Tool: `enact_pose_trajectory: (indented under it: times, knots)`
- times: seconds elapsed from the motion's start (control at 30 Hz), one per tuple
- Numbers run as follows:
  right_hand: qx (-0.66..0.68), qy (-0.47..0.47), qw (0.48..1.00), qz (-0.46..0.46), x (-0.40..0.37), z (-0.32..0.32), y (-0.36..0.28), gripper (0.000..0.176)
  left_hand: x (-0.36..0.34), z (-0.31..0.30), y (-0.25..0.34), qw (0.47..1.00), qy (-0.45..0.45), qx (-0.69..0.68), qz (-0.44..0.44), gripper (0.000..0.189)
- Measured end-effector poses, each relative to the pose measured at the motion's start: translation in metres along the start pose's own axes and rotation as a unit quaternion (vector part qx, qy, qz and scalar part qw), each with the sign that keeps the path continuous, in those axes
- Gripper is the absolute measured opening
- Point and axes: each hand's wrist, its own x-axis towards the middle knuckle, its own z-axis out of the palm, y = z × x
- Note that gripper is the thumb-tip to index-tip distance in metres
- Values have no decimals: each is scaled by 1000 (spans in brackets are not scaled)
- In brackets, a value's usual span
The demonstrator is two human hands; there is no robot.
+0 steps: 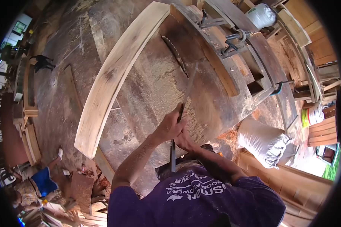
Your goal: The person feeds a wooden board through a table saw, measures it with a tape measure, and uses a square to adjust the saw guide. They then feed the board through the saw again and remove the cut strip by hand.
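Observation:
Both of my hands are closed round a long, thin dark strip (173, 156), which runs from near my shirt up over the sawdust-covered table (140, 109). My left hand (171, 124) is wrapped round its middle. Close against it, slightly lower and to the right, my right hand (185, 139) also grips the strip. The strip's far end reaches close to a toothed saw blade (175, 56) standing up through the table. To the left lies a long, pale board (119, 77). A dark wooden board (212, 56) stands on edge right of the blade.
Metal clamps (236, 38) sit at the upper right beside a wooden frame (254, 72). A stuffed white sack (263, 142) stands at the right. At the lower left is a person in blue shorts (44, 182), with wood scraps (81, 191) nearby.

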Motion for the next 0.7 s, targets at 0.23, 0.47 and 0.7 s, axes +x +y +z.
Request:
enact_pose_trajectory:
  times: [0.23, 0.47, 0.7]
  knots:
    - [-99, -252, 962, 25, 34, -135, 2, 70, 78, 14, -22, 995, 52, -44, -70, 33]
    - [-372, 45, 920, -115, 73, -209, -18, 74, 157, -8, -21, 946, -201, 178, -181, 36]
    - [-555, -130, 804, -168, 144, -240, 3, 66, 192, -30, -36, 931, -239, 226, -156, 51]
